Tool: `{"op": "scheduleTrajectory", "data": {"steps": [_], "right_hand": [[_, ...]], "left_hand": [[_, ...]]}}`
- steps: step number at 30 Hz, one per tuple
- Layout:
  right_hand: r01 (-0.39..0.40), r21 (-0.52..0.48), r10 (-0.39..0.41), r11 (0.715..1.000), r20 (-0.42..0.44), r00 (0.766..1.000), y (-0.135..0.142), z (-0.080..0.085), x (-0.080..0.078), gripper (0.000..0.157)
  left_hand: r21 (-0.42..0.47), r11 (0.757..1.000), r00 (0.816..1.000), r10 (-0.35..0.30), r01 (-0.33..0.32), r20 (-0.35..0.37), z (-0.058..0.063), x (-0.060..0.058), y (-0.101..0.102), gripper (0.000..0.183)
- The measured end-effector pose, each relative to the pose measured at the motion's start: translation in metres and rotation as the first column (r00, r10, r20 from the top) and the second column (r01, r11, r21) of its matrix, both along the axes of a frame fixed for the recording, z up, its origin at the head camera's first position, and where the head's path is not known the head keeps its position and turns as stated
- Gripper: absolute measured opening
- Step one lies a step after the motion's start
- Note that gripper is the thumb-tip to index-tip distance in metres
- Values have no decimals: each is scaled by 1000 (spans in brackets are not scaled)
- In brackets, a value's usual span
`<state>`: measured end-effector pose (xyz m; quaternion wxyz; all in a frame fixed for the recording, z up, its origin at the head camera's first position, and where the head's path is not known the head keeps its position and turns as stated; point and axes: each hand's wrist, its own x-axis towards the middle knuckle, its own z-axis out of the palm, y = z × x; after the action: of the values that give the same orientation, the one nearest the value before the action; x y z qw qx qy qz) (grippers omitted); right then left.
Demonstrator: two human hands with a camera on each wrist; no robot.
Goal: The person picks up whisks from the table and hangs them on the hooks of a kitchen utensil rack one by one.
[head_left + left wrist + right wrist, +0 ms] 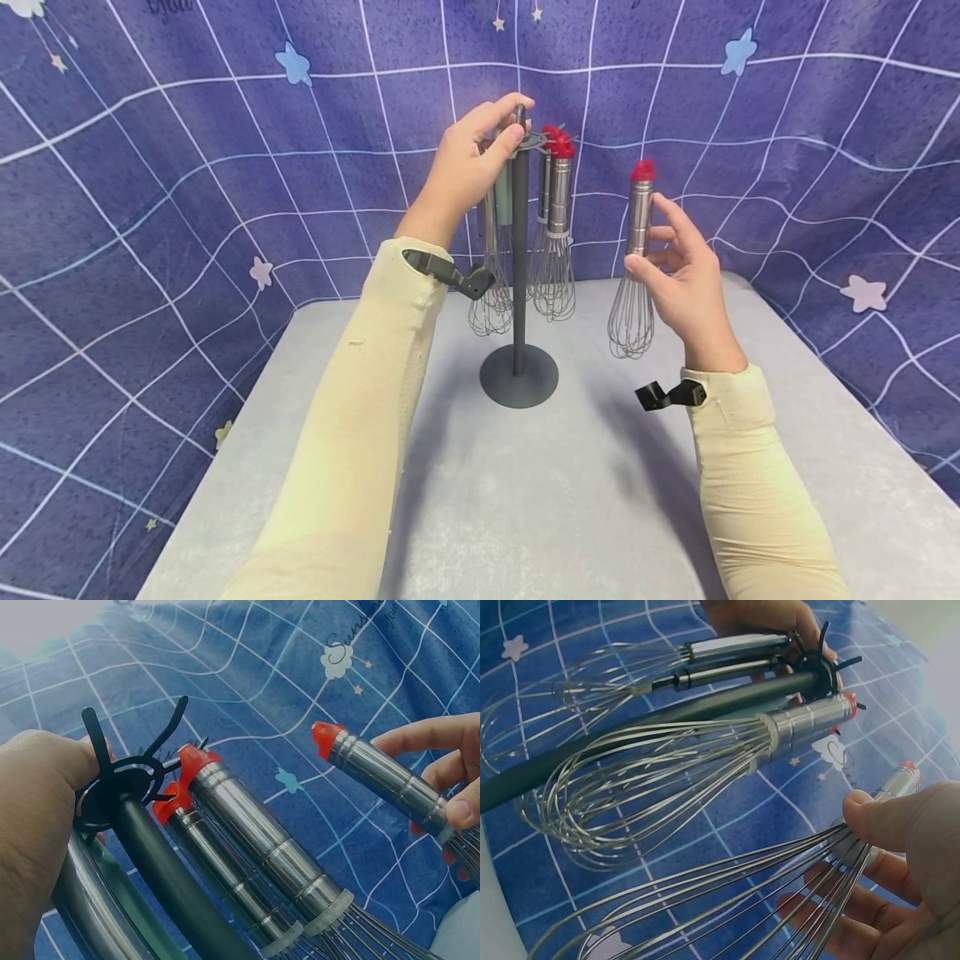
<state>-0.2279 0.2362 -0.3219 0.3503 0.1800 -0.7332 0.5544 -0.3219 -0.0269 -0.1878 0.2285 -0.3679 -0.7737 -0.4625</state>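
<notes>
My left hand (468, 162) grips the hooked top of a dark grey utensil stand (519, 292). Off to the right, my right hand (686, 279) pinches a whisk (641, 221) between thumb and fingers, low on its steel handle. This whisk hangs upright, red cap up and wires down, apart from the stand. Two red-capped whisks (559, 196) hang on the stand's right side. On the left side, partly behind my left hand, hang more whisks (735, 649) with steel handles and a utensil with a green handle (131, 892). Bare hooks (171, 727) show at the ring in the left wrist view.
The stand's round base (519, 396) rests on a pale grey table (525, 500). A blue curtain (337, 167) with white grid lines and stars stands behind the table and along both sides. Each wrist wears a black camera mount (450, 271).
</notes>
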Motion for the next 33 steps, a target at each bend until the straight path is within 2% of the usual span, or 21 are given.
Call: {"op": "scheduleTrajectory", "data": {"steps": [10, 13, 17, 21, 33], "right_hand": [[-16, 7, 16, 1000, 10, 1000, -8, 8, 4, 75], [-25, 4, 25, 1000, 7, 1000, -10, 9, 4, 76], [-39, 2, 39, 999, -11, 999, -12, 11, 4, 77], [-50, 7, 50, 999, -18, 999, -15, 14, 5, 77], [-58, 6, 58, 998, 4, 998, -24, 21, 8, 76]], "left_hand": [[1, 1000, 1000, 1, -1, 1, -1, 2, -1, 35], [-1, 1000, 1000, 3, -3, 12, 4, 21, 0, 34], [2, 1000, 1000, -3, 3, 14, 6, 26, 0, 34], [-2, 1000, 1000, -1, 1, -1, 1, 8, 0, 34], [-8, 1000, 1000, 1, -1, -8, 1, 8, -2, 33]]}}
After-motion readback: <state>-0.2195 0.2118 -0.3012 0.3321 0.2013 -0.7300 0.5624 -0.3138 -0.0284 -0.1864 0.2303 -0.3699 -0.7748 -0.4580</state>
